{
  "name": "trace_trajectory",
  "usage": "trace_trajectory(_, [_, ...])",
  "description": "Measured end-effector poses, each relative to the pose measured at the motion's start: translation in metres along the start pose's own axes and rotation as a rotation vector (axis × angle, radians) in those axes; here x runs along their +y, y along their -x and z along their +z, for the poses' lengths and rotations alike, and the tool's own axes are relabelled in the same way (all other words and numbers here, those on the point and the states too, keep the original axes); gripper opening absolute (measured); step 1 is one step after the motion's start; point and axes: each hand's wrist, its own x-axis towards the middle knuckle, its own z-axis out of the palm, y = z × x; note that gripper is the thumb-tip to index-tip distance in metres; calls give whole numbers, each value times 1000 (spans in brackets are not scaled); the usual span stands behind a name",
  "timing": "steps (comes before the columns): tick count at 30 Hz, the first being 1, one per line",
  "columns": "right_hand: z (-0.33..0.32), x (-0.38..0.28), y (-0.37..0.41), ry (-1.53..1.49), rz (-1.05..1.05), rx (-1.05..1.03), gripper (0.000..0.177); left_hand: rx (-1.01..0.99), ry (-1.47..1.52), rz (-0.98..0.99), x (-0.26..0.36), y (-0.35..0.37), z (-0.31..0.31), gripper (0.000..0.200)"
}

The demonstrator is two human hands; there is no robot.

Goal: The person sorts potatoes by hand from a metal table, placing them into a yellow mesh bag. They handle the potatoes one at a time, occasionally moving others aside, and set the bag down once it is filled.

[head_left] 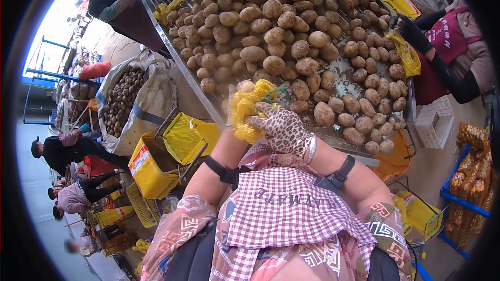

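A yellow mesh bag [245, 112] is bunched between my two hands at the near edge of the sorting table [208, 101]. My right hand [281, 127], in a leopard-print glove, grips the mesh from the right. My left hand [229, 105] is mostly hidden behind the bag and holds its left side. A potato [245, 86] sits at the top of the bag. Loose potatoes [271, 36] cover the table just beyond my hands.
Yellow crates [156, 169] stand below the table on the left, beside an open sack of potatoes [122, 99]. A co-worker's black-gloved hand [414, 31] holds another yellow mesh bag [406, 54] at the right. Another person [117, 2] works top left. Filled bags [471, 171] fill a blue rack.
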Motion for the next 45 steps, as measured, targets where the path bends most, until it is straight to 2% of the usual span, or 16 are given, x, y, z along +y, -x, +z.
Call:
trace_trajectory(1, [-3, 11, 8, -68, 78, 34, 53, -8, 1, 1, 1, -3, 7, 55])
trace_trajectory(3, [-15, 28, 13, -218, 308, 133, 53, 582, 30, 122, -4, -5, 21, 55])
trace_trajectory(8, [-24, 20, -25, -231, 316, 508, 57, 707, 144, 69, 6, -4, 29, 45])
trace_trajectory(11, [0, 4, -17, 20, 36, 89, 55, 334, 136, -19, 32, 1, -9, 44])
trace_trajectory(13, [10, 24, -6, -44, 316, -17, 52, 547, 197, 26, 43, 9, 26, 46])
trace_trajectory(15, [28, 61, 20, -288, 648, 144, 49, 668, 160, 118, 59, 25, 14, 50])
trace_trajectory(16, [34, 69, 25, -891, 949, 317, 49, 680, 218, 128, 65, 32, 18, 47])
trace_trajectory(19, [2, 57, 22, -1442, 1162, 576, 55, 542, 316, 133, 90, 62, 2, 43])
trace_trajectory(26, [18, 69, 54, -1713, 1114, 769, 52, 1265, -172, 557, 187, 195, -151, 35])
trace_trajectory(29, [5, 54, 44, -1683, 1138, 741, 50, 1778, -864, 218, 211, 206, -174, 48])
trace_trajectory(31, [5, 51, 44, -1662, 1096, 779, 49, 1550, -1785, 364, 212, 187, -162, 51])
trace_trajectory(35, [11, 51, 43, -1721, 1064, 743, 48, 672, -1372, 406, 134, 67, -3, 51])
trace_trajectory(38, [13, 42, 32, -1517, 960, 735, 50, 356, -1476, -173, 69, 10, 86, 67])
trace_trajectory(41, [19, 34, 36, -1410, 949, 785, 52, -129, -1943, -59, 5, -26, 45, 76])
trace_trajectory(43, [17, 30, 48, -1331, 940, 810, 52, -163, -1830, -509, -9, -49, 55, 80])
trace_trajectory(45, [10, 39, 76, -1139, 956, 778, 54, -283, -1642, -425, -31, -53, 27, 76])
